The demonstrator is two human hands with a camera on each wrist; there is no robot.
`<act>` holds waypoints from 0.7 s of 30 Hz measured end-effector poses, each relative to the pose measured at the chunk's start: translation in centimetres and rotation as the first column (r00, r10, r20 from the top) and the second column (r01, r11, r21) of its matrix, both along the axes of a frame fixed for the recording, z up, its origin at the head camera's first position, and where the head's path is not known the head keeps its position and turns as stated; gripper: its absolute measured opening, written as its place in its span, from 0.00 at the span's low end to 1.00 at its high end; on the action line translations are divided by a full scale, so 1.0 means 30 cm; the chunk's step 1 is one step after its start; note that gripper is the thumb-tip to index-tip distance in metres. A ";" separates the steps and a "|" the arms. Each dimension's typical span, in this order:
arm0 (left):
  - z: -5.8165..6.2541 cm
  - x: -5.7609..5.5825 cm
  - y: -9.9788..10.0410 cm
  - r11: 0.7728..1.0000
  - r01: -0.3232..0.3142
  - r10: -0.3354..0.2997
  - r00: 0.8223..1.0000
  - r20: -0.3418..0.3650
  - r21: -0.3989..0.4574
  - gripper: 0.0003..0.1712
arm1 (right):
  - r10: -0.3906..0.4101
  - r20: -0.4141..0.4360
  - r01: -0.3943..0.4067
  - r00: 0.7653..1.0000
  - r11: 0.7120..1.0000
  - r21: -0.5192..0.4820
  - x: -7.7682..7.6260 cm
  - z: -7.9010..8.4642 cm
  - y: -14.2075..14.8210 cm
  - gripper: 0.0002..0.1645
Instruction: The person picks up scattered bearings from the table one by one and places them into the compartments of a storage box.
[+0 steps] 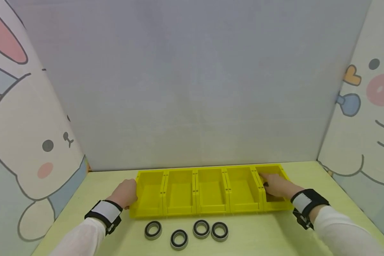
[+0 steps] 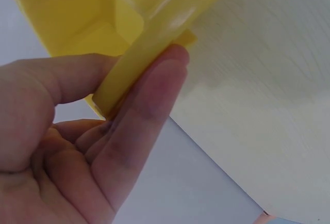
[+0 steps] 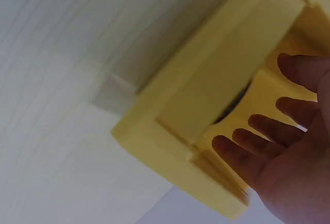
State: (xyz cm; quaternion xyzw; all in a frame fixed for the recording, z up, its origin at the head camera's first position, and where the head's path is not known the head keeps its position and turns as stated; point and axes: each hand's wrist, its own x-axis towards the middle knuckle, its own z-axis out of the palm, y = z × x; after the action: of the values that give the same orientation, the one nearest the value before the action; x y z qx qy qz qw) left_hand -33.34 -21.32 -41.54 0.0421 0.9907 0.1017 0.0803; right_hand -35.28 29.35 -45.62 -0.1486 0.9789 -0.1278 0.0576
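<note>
Yellow plastic bins [image 1: 211, 209], 5 in 1 row, stretch lengthwise from 9 to 3 o'clock between the left grip [image 1: 125, 193], pinching their 9-o'clock wall [image 2: 142, 53], and the right grip [image 1: 276, 185], loosely extended, nothing visibly held, inside the 3-o'clock bin [image 1: 275, 169].

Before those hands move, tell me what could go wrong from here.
The left hand grips the left end of the yellow bin row; a pull toward the person might shove the row into the four rings lying just in front.

The right hand reaches inside the rightmost bin, so it could catch a wall coming out and shift the row.

A dark object there is mostly hidden by the bin's front wall, so it might be fumbled.
</note>
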 end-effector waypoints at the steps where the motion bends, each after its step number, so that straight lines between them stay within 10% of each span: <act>1: -0.001 0.000 0.000 1.000 -0.001 0.001 1.000 0.002 0.000 0.05 | -0.009 -0.003 0.009 1.000 1.000 -0.018 0.006 0.018 0.000 0.31; 9: -0.004 0.001 -0.002 1.000 0.003 -0.003 1.000 -0.001 -0.012 0.05 | -0.036 -0.225 0.015 0.974 0.995 -0.094 0.114 0.143 -0.052 0.42; 21: -0.009 -0.008 0.002 1.000 -0.009 0.009 1.000 0.011 -0.012 0.05 | 0.189 -0.344 -0.193 0.920 0.981 0.025 0.284 0.120 -0.281 0.50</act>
State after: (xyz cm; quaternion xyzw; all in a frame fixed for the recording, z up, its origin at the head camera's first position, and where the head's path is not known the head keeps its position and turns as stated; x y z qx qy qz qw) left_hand -33.57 -21.26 -41.80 0.0366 0.9910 0.0962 0.0858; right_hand -26.74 20.92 -42.04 -0.2637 0.9540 -0.0980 -0.1034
